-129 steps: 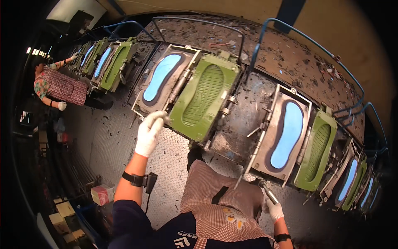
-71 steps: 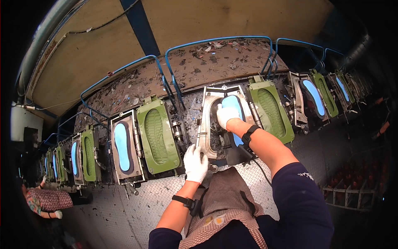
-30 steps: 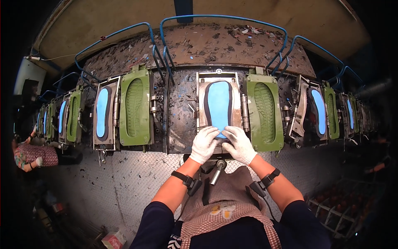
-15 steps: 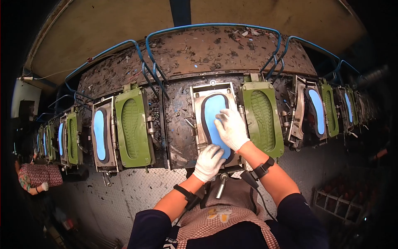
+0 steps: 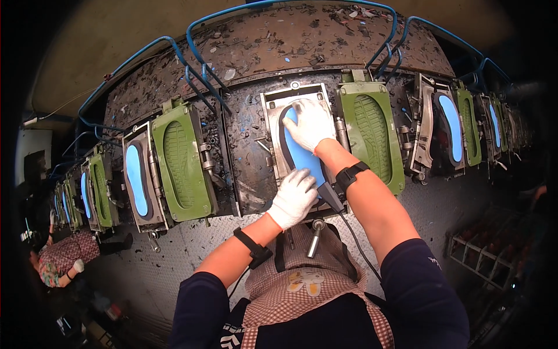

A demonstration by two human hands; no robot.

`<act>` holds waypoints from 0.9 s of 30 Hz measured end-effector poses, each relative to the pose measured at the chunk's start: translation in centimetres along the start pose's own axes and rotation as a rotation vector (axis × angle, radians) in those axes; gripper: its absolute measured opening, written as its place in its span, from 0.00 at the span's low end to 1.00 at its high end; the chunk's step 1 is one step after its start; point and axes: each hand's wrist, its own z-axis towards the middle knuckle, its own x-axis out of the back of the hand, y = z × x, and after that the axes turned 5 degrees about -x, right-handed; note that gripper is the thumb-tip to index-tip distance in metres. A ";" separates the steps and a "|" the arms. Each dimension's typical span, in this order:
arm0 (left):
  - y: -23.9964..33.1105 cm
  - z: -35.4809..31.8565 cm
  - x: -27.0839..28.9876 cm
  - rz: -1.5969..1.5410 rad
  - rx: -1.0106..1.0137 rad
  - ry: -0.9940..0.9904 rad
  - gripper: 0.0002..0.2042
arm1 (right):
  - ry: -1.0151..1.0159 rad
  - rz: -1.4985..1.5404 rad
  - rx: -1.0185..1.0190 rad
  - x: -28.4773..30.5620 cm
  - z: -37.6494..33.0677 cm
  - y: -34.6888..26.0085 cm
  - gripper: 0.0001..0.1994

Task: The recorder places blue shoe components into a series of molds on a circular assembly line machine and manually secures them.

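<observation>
A blue insole-shaped sheet (image 5: 301,156) lies on a black sole-shaped rim in the silvery metal mould (image 5: 272,119) before me. My right hand (image 5: 312,126), in a white glove, rests over the toe end and covers part of it. Its thumb is spread from its fingers. At the heel end my left hand (image 5: 292,199), gloved alike, presses with its fingers apart and stretched over the blue sheet. Neither hand grips anything. The green mould half (image 5: 367,131) with a tread pattern stands swung out, hinged just right of the metal mould.
Similar moulds with blue sheets, such as the left one (image 5: 136,177) and the right one (image 5: 450,128), line the bench. Blue tube rails (image 5: 189,41) rise behind. Black scraps litter the bench top (image 5: 261,46). A handle (image 5: 314,241) juts toward me. Another person (image 5: 68,256) works at far left.
My right hand has slid up the blue sheet to its toe end. My left hand stays at the heel end. The whole view has shifted slightly.
</observation>
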 end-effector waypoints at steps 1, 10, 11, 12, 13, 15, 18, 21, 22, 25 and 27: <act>-0.6 2.1 1.3 0.011 -0.135 -0.136 0.19 | 0.087 0.128 -0.001 -0.5 -1.3 2.2 0.29; -4.0 3.3 1.9 -0.146 -0.195 -0.496 0.34 | -0.884 1.769 -1.260 4.6 -32.1 0.5 0.18; -3.7 3.7 1.8 -0.070 -0.204 -0.526 0.34 | -0.833 1.919 -1.282 5.1 -29.7 -2.3 0.13; -3.5 4.0 1.5 -0.064 -0.203 -0.523 0.34 | -0.939 1.953 -1.313 3.2 -29.7 -2.0 0.11; -3.5 3.7 1.3 -0.046 -0.209 -0.511 0.35 | -1.048 1.989 -1.340 2.5 -28.7 -2.3 0.12; -3.5 3.2 1.3 -0.023 -0.200 -0.494 0.36 | -1.680 1.121 -0.985 4.6 -22.8 2.8 0.17; -3.7 4.2 2.3 -0.068 -0.191 -0.529 0.36 | -1.801 0.613 -0.689 5.3 -19.9 2.6 0.16; -6.4 3.9 3.1 -0.263 0.078 -0.063 0.31 | -1.538 0.705 -0.723 7.3 -21.9 3.4 0.18; -8.3 3.0 3.0 -0.364 0.381 0.268 0.27 | -1.485 0.764 -0.736 8.2 -22.9 3.9 0.21; -18.2 -2.5 -1.5 -0.811 1.256 1.008 0.25 | -1.451 1.046 -0.836 10.1 -26.1 6.9 0.29; -19.8 -5.9 -4.4 -1.183 1.487 0.816 0.26 | -1.349 0.986 -0.881 10.8 -27.1 9.2 0.28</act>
